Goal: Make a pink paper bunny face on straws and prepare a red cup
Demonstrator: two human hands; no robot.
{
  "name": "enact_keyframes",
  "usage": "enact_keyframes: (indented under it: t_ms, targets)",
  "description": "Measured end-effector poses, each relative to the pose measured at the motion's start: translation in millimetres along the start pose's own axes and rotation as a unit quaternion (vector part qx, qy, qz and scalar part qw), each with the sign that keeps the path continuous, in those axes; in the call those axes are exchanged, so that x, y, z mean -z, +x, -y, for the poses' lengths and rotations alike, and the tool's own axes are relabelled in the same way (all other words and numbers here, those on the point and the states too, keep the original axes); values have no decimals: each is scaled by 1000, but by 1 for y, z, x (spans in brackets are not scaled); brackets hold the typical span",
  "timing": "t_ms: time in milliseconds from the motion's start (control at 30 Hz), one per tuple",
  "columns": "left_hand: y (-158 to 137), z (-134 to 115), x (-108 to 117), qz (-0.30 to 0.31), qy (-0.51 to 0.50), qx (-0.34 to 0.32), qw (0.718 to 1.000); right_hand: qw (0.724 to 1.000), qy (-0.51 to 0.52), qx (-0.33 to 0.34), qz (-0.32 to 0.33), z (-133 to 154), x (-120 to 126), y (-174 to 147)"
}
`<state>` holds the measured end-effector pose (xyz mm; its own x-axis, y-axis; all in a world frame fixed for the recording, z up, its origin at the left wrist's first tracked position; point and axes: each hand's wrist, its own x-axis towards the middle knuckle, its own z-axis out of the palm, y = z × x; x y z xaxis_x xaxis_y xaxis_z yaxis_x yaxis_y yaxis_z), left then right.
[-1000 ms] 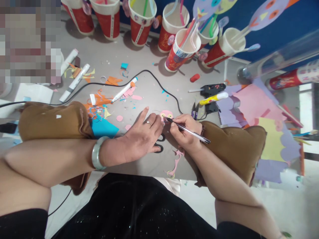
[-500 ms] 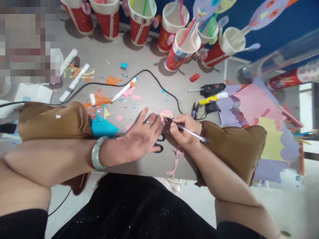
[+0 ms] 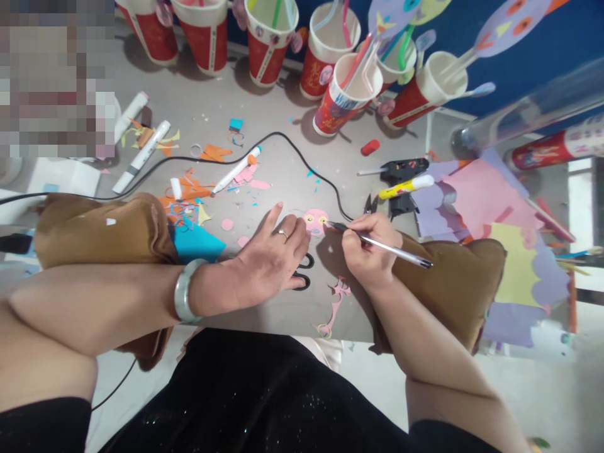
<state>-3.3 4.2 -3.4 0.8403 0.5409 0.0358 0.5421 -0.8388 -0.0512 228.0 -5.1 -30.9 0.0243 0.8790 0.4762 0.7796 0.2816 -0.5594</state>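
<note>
A small round pink paper face point(image 3: 316, 223) with yellow eyes and a blue mouth lies flat on the table. My left hand point(image 3: 268, 261) rests palm down with its fingers spread, the fingertips at the face's left edge. Under that hand, the black handles of a pair of scissors point(image 3: 307, 279) stick out; the blades are hidden. In my right hand point(image 3: 372, 248) I grip a clear-barrelled ballpoint pen point(image 3: 391, 246), its dark tip just right of the paper face. Below lies a curly pink paper offcut point(image 3: 336, 302).
Red paper cups point(image 3: 268, 56) with straws line the back. A glue gun point(image 3: 403, 170), a yellow marker point(image 3: 406, 187) and coloured paper sheets point(image 3: 481, 195) lie to the right. A black cord point(image 3: 302, 148) crosses the table. Brown cushions point(image 3: 101, 229) lie under both forearms; paper scraps point(image 3: 191, 185) are at left.
My right hand has moved right with the pen, drawing its tip off the paper face, so more of the face shows. My left hand has stayed in place.
</note>
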Motion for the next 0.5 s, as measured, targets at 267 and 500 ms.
enact_keyframes:
  t_ms: [267,500]
  targets:
    - [-1,0,4,8,27,-4,1000,1000,-11,9,13,5,-2,1]
    - [-1,1,4,-6,42,-10,999,999,-24,0,25,4,-1,1]
